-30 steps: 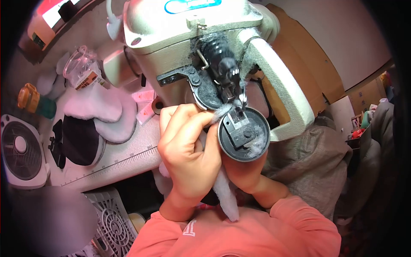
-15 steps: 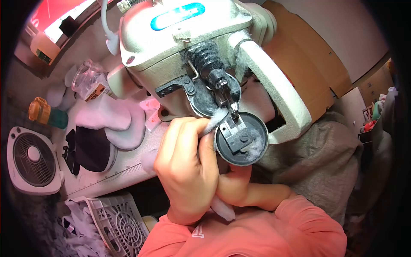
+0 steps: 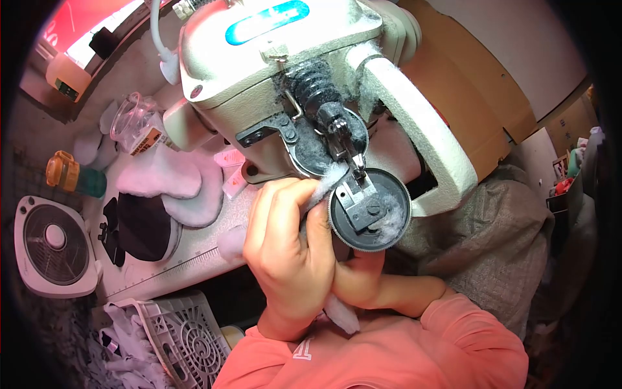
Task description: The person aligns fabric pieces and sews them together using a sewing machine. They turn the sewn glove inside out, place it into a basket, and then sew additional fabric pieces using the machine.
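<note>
My left hand [image 3: 288, 249] pinches a strip of pale fluffy fabric [image 3: 330, 179] just left of the round toothed disc [image 3: 382, 236] of a sewing machine [image 3: 246, 71]. The fabric's upper end reaches the metal parts under the needle mechanism [image 3: 346, 142]. A tail of the same fabric [image 3: 341, 316] hangs out below my hands. My right hand [image 3: 358, 275] is beneath the disc, against my left hand; its fingers are mostly hidden. Grey lint clings to the disc and the machine.
At the left are fluffy pieces [image 3: 194, 194], a dark piece [image 3: 144, 227], a fan [image 3: 55, 246], an orange-capped bottle [image 3: 74, 175] and a clear jar [image 3: 133, 120]. A plastic crate [image 3: 188, 337] stands below the table [image 3: 175, 266]. Brown sacking [image 3: 486, 253] lies at the right.
The view has shifted, putting the machine's head further left and the table items lower and further right. My right hand has drawn in behind my left, and less of the fabric tail shows.
</note>
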A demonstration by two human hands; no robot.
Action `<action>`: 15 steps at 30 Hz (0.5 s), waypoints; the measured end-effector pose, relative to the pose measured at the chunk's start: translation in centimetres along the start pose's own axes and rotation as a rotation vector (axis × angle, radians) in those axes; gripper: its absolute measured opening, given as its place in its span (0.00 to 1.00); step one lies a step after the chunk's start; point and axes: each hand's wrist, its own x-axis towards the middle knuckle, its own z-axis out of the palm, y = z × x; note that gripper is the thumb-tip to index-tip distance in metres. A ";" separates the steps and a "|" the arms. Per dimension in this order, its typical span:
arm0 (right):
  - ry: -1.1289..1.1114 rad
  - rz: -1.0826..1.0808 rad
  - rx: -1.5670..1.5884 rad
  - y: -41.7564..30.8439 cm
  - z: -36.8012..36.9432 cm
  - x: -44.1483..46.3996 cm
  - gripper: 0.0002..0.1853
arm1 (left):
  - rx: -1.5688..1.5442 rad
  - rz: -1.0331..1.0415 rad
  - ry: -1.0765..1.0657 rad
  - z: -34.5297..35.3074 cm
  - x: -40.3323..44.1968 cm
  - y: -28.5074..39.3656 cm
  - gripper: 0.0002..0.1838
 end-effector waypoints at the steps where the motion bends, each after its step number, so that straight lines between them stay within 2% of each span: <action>1: -0.011 -0.003 -0.016 0.0 -0.1 0.0 0.19 | 0.001 0.000 0.002 0.0 -0.1 -0.2 0.12; 4: -0.048 -0.013 -0.063 0.1 -0.6 0.1 0.19 | 0.077 0.115 -0.012 0.5 -0.8 -1.5 0.15; 6: -0.064 -0.011 -0.078 -0.1 -0.9 0.2 0.19 | -0.180 0.144 0.149 1.1 -1.7 -2.5 0.14; 7: -0.067 -0.072 -0.256 -0.6 -1.1 0.3 0.18 | -0.135 0.247 0.075 0.8 -1.6 -3.0 0.16; 8: -0.071 -0.132 -0.434 -0.8 -1.3 0.4 0.18 | -0.133 0.242 0.077 0.1 -1.7 -2.9 0.16; 9: -0.071 -0.228 -0.499 -0.5 -1.4 0.3 0.21 | 0.044 0.235 -0.039 -0.7 -1.3 -2.2 0.17; 10: -0.076 -0.226 -0.499 -0.2 -1.5 0.1 0.21 | 0.220 0.227 -0.157 -1.1 -1.2 -1.7 0.19; 12: -0.144 -0.343 -0.622 0.1 -1.9 -0.1 0.32 | 0.204 0.188 -0.122 -0.9 -1.4 -1.7 0.17; 13: -0.149 -0.342 -0.622 0.0 -1.7 -0.1 0.32 | 0.224 0.175 -0.096 -0.9 -1.3 -1.6 0.16; 15: -0.111 -0.285 -0.604 -0.1 -1.5 0.1 0.26 | 0.244 0.159 -0.066 -1.0 -1.2 -1.4 0.15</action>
